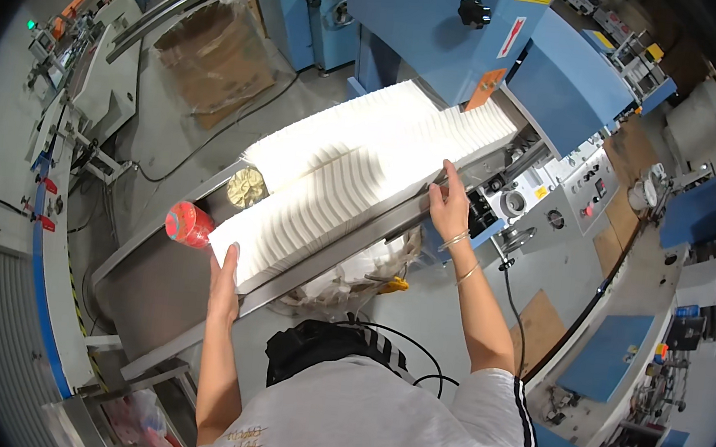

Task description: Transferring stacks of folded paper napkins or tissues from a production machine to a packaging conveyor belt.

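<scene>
Running from near left to far right, the long axis of the near white stack (316,206) passes between two bare hands set at different places on it. The left hand (223,286) is the nearer one to the stack's left end: it lies against that end, thumb upright on the white face and fingers extended rather than curled, with the whole length of the stack leading away from it toward far right. The right hand (452,212) stands beside the near long side, close to the right portion; its thumb and forefinger are spread apart and point toward the stack, pinching nothing visible. Whether its fingertips touch the stack or only the metal edge cannot be told. Relative to the right hand, the stack therefore lies to the far side and left. The stack rests in the metal trough (161,290), its right end beneath the orange tab (485,88) of the blue machine (435,27). A far white stack (342,121) lies alongside on the far side. A pale gold roll (246,187) and a red cylinder (189,224) sit just beyond the left end.
</scene>
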Demonstrator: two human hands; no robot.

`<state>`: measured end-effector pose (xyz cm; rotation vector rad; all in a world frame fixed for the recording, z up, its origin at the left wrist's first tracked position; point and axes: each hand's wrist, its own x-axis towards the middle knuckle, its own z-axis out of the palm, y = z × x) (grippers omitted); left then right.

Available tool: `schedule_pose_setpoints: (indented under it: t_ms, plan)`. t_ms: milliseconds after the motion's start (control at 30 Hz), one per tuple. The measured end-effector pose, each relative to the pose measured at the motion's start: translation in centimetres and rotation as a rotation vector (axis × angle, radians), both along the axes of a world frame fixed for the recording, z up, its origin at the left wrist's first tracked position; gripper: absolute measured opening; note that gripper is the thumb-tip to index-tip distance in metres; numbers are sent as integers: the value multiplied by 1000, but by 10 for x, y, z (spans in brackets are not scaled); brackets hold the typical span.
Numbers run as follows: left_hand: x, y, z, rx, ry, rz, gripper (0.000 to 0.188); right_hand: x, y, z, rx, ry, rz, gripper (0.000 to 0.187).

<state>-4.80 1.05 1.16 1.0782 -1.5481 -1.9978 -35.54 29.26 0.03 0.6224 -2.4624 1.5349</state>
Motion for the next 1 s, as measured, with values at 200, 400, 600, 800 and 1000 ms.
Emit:
schedule_pose_setpoints:
  t_ms: [200,400,600,800,1000]
  plan:
    - [4,8,8,-24,11,56,77,1,6,-2,165,188,14,47]
    - [8,6,5,-36,24,33,75,9,3,6,240,228,-6,44]
    - [11,6,5,-18,24,23,76,9,0,12,295,277,-54,38]
    - [11,5,-1,-28,53,5,75,7,-12,15,229,215,-75,27]
    - [10,10,6,-58,40,20,71,-3,-20,8,204,92,-54,26]
